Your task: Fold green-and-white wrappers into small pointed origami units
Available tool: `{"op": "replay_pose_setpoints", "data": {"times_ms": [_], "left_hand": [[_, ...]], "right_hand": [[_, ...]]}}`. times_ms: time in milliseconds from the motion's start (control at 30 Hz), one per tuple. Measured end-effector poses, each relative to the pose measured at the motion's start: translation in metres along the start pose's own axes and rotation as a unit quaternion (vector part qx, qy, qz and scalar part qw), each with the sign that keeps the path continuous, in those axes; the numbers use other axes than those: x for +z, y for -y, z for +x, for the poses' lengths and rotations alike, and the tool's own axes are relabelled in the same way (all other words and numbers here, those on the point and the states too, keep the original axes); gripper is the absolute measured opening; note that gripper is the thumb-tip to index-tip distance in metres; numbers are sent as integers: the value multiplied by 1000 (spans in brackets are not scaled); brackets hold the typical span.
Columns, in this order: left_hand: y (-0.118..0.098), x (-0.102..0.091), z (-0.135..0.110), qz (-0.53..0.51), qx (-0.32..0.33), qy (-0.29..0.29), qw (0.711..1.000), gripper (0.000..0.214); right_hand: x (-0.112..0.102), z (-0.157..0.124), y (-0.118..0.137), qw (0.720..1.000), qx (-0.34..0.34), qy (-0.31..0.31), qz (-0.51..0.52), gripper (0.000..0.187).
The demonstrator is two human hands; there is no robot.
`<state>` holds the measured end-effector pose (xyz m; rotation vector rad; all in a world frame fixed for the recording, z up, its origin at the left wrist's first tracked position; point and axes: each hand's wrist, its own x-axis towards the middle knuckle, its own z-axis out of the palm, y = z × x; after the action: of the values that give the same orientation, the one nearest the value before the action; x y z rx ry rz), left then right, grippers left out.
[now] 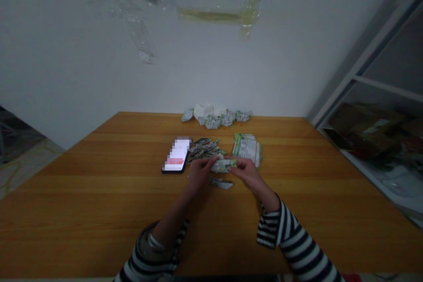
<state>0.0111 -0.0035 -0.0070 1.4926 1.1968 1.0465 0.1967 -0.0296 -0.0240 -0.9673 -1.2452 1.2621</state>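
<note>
Near the middle of the table, my left hand (200, 173) and my right hand (246, 171) are both closed on a small green-and-white printed paper piece (219, 166), folded into a strip. The left fingertips pinch its left end, and the right thumb and fingers grip its right end. Just below it a narrow printed strip (220, 183) lies on the wood. A pile of similar folded strips (206, 149) sits behind my left hand. Beyond my right hand is a stack of flat printed sheets (247, 147); whether they are paper or thin packets I cannot tell.
A phone (176, 155) with a lit screen lies left of the pile. Crumpled printed papers (213, 120) line the back of the wooden table (99, 189), against the wall. To the right stands a shelf (373, 163) with boxes and a dark flat object.
</note>
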Motion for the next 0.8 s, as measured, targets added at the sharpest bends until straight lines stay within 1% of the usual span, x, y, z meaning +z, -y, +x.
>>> {"op": "replay_pose_setpoints", "data": {"times_ms": [67, 100, 167, 267, 300, 367, 567, 667, 800], "left_hand": [[-2, -1, 0, -16, -10, -6, 1000, 39], [-3, 0, 0, -21, -9, -2, 1000, 38], [-5, 1, -1, -30, 0, 17, 999, 36], [-4, 4, -4, -54, 14, 63, 996, 48], [-4, 5, -5, -63, 14, 75, 995, 52], [-3, 6, -6, -75, 17, 89, 993, 52], [-1, 4, -5, -76, 36, 97, 992, 43], [2, 6, -4, -109, 47, 70, 990, 39], [5, 8, -4, -140, 28, 43, 989, 43]], "right_hand": [[1, 0, 0, 1000, 5, 6, 13, 51], [1, 0, -1, 1000, 9, -3, 17, 50], [1, 1, -3, 999, 14, -41, 22, 45], [-1, 4, -6, 995, 8, -96, 25, 38], [-2, 4, -7, 994, 6, -105, 24, 37], [-4, 5, -8, 993, 6, -117, 22, 37], [-2, 6, -12, 988, -6, -150, 21, 36], [3, 5, -14, 988, -21, -153, 25, 33], [8, 3, -14, 988, -43, -140, 37, 34]]}}
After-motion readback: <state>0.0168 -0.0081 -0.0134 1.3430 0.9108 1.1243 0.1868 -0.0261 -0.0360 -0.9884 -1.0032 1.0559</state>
